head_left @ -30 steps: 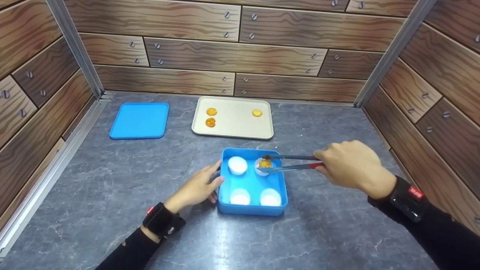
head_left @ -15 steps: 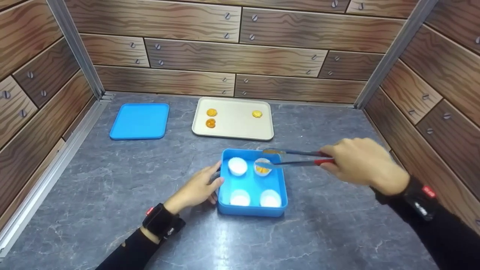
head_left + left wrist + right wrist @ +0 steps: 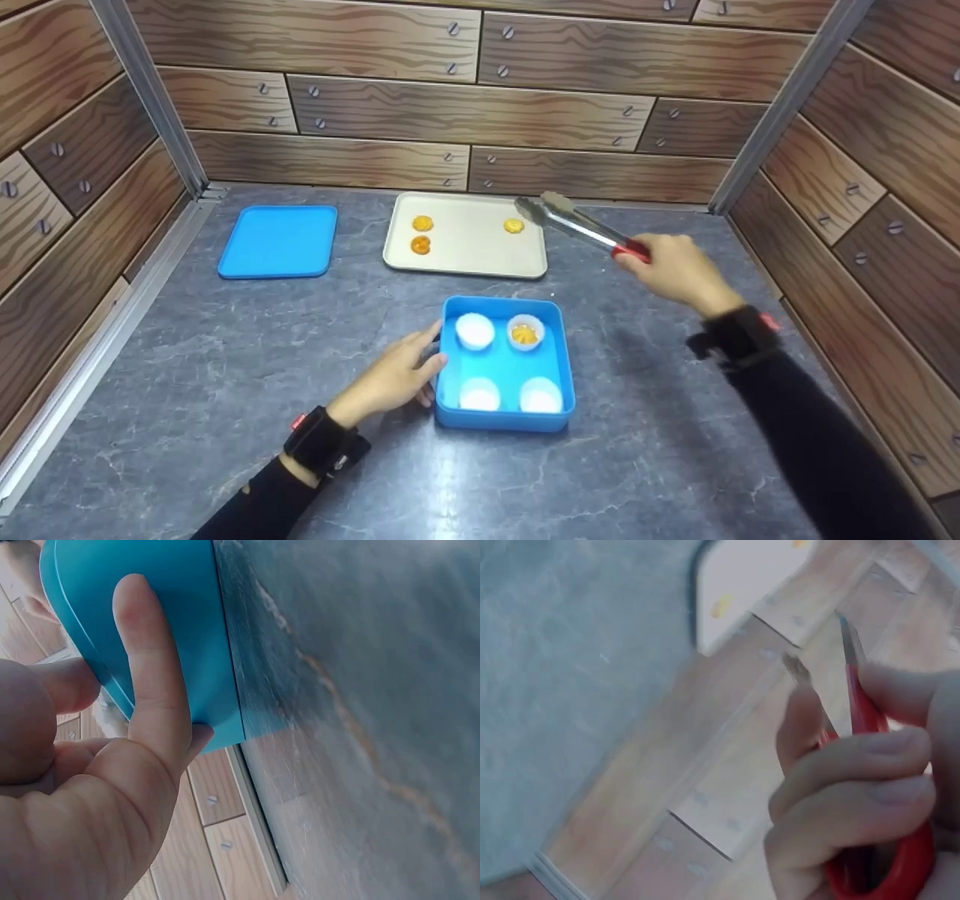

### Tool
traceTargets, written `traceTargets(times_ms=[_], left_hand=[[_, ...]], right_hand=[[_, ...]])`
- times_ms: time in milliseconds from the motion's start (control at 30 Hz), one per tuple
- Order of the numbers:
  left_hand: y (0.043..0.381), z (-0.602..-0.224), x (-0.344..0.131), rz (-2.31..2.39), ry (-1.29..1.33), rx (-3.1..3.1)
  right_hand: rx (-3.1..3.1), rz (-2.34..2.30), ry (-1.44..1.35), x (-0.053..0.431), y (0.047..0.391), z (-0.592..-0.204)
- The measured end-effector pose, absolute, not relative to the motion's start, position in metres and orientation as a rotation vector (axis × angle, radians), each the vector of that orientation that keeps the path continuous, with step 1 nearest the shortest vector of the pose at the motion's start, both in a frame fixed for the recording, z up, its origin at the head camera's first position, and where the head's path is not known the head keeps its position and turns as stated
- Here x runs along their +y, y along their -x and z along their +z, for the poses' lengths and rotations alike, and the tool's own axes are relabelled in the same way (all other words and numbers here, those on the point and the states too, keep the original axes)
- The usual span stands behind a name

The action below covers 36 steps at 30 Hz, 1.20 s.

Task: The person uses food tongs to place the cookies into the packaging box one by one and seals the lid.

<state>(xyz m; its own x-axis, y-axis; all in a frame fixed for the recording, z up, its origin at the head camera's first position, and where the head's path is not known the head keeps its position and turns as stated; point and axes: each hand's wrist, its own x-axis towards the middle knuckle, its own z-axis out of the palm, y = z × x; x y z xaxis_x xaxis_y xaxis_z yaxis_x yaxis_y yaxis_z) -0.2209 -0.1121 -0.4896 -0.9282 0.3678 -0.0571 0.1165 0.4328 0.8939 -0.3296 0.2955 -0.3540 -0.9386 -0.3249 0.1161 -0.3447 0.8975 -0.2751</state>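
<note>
In the head view my right hand (image 3: 679, 271) grips metal tongs (image 3: 585, 231) by their red handles. The tong tips are parted, with nothing between them, over the right end of a beige tray (image 3: 469, 251). Curled fingers hold the red handles in the right wrist view. My left hand (image 3: 396, 373) touches the left side of a square blue box (image 3: 504, 421). In the left wrist view a finger (image 3: 156, 664) lies fairly straight along the outer wall. White cups (image 3: 475, 331) stand in the box; the back right cup (image 3: 526, 320) holds a yellow cookie (image 3: 524, 335).
On the tray lie two cookies at left, a golden one (image 3: 423, 223) and a pretzel-shaped brown one (image 3: 420, 245), and a yellow cookie (image 3: 514, 226) at right. A flat blue lid (image 3: 279, 241) lies at the back left. Wood-patterned walls (image 3: 375, 105) enclose the table.
The tongs have let go of the cookie, which stays in the back right cup. My right hand has lifted them away from the box to the tray. The left hand stays put.
</note>
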Motion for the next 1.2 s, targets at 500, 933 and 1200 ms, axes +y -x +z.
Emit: traceTargets(times_ms=[500,933,1200], left_hand=[[0.22,-0.486,-0.112,1.506,-0.435,2.425],[0.221,-0.488,-0.112,1.511,-0.431,2.423],[0.221,-0.488,-0.112,1.52,-0.429,2.416]], right_hand=[[-3.045,0.447,-0.284,0.259,0.385,-0.426],[-3.022,0.366,-0.276,0.247,0.383,-0.431],[-3.015,0.334,-0.291,0.245,0.384,-0.431]])
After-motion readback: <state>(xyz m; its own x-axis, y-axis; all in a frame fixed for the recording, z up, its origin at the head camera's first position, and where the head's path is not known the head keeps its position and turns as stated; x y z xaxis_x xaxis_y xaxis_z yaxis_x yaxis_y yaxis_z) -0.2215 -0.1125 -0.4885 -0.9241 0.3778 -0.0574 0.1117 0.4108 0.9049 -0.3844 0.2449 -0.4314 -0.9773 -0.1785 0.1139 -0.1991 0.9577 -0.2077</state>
